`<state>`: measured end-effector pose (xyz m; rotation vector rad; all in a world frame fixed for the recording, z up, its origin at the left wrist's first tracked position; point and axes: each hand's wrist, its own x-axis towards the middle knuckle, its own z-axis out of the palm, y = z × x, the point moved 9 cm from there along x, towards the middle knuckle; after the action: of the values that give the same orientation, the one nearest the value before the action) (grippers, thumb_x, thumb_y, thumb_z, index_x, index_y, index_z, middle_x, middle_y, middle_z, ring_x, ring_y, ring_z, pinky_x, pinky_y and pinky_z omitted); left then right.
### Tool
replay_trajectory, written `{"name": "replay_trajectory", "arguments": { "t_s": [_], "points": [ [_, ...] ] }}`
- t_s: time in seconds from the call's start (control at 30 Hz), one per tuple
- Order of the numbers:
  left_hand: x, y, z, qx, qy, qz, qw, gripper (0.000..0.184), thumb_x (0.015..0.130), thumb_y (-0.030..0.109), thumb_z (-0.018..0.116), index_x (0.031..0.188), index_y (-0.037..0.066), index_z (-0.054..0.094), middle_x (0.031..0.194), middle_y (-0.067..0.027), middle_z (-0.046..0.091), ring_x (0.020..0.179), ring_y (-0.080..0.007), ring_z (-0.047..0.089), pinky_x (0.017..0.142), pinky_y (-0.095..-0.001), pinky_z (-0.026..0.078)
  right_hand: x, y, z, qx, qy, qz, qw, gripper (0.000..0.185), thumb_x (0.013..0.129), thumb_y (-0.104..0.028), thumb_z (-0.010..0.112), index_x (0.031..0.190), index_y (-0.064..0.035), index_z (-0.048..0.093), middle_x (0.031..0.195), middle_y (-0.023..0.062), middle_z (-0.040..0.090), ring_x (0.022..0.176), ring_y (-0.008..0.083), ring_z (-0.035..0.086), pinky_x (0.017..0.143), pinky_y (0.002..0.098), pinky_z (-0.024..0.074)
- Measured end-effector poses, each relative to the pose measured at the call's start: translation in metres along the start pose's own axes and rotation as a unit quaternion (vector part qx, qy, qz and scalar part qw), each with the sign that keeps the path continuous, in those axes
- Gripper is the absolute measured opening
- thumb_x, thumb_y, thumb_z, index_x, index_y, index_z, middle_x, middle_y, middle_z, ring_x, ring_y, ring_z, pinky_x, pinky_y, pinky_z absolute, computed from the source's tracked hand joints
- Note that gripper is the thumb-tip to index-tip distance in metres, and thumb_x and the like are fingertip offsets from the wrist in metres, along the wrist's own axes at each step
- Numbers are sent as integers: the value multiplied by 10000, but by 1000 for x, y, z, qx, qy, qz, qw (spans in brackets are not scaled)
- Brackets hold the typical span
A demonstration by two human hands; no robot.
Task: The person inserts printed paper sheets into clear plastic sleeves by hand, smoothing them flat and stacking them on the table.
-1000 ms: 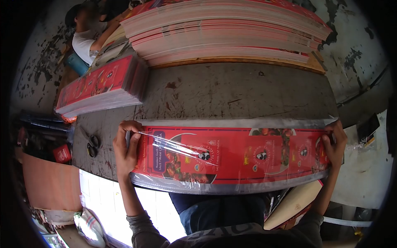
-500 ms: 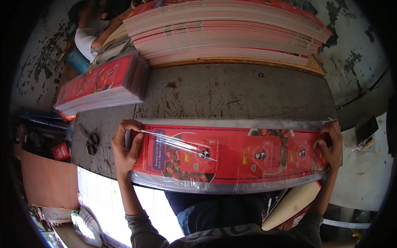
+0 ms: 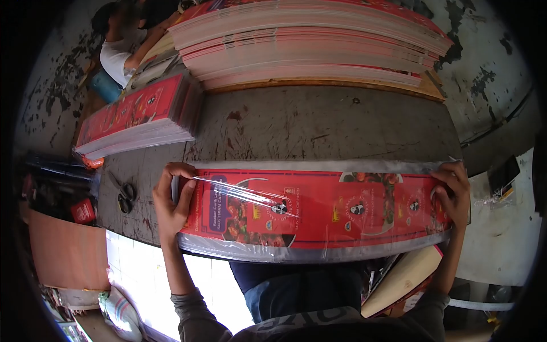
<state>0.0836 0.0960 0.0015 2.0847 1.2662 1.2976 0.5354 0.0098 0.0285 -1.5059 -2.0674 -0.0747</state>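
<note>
A long red printed sheet in clear plastic [image 3: 319,211] lies across the near edge of the dark worn table [image 3: 273,125]. At its left end my left hand [image 3: 174,199] pinches the plastic near the upper corner, and bright creases run from there toward the middle. My right hand [image 3: 453,194] has its fingers closed on the upper right corner of the same packet. Clear plastic shows beyond the red print along the near and far edges. Whatever lies under the packet is mostly hidden.
Tall stacks of red printed sheets [image 3: 307,51] rest on a wooden board at the back. A wrapped pile [image 3: 137,122] stands at the left, with black-handled scissors [image 3: 125,196] nearer me. Another person [image 3: 118,54] is at the upper left.
My right hand has shifted slightly at the right corner, its fingers now further over the plastic. My left hand keeps its hold, and the packet stays nearly in place.
</note>
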Motion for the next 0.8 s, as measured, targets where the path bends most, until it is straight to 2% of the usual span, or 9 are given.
{"name": "replay_trajectory", "arguments": {
  "t_s": [0.27, 0.33, 0.47, 0.53, 0.67, 0.8],
  "points": [
    [1, -1, 2, 15, -5, -16, 1000, 81, 776, -6, 542, 853, 0, 519, 840, -104, 592, 810, -181, 573, 776, -285, 424, -1, 4, 6, 45, -36, 2, 998, 316, 673, -202, 649, 938, -28, 660, 896, 99, 542, 830, 236, 538, 674, 325, 442],
    [0, -1, 2, 18, -3, -22, 1000, 83, 775, -4, 545, 854, -1, 520, 840, -103, 593, 811, -180, 574, 778, -283, 424, -4, 1, 2, 22, -13, -38, 999, 318, 692, -253, 652, 898, -11, 657, 848, 102, 554, 797, 239, 551, 652, 313, 447],
    [0, -4, 1, 33, -7, -30, 999, 82, 782, 5, 549, 859, 1, 522, 841, -102, 599, 813, -181, 581, 776, -283, 428, -14, 10, -2, -6, 43, -23, 999, 366, 712, -330, 650, 857, 6, 646, 802, 104, 563, 737, 244, 558, 635, 320, 445],
    [0, -4, 1, 32, -7, -30, 999, 79, 786, 9, 548, 861, 2, 523, 843, -103, 602, 812, -182, 584, 774, -284, 430, -15, 11, -8, -11, 92, -11, 996, 442, 697, -411, 662, 825, 10, 627, 760, 108, 557, 671, 244, 550, 599, 323, 436],
    [-1, -4, 2, 27, -6, -24, 999, 68, 801, 18, 543, 866, 4, 525, 850, -104, 607, 811, -186, 591, 769, -289, 436, -2, 3, -3, -27, 51, -12, 998, 493, 669, -460, 665, 822, 7, 615, 723, 104, 541, 640, 243, 546, 574, 326, 427],
    [0, -2, 1, 34, -2, -30, 999, 62, 807, 15, 536, 866, 1, 525, 851, -105, 607, 813, -185, 591, 767, -288, 438, -3, 9, 1, -18, 36, 27, 999, 528, 663, -516, 644, 736, 1, 562, 653, 84, 493, 613, 237, 516, 539, 328, 389]
  ]
}}
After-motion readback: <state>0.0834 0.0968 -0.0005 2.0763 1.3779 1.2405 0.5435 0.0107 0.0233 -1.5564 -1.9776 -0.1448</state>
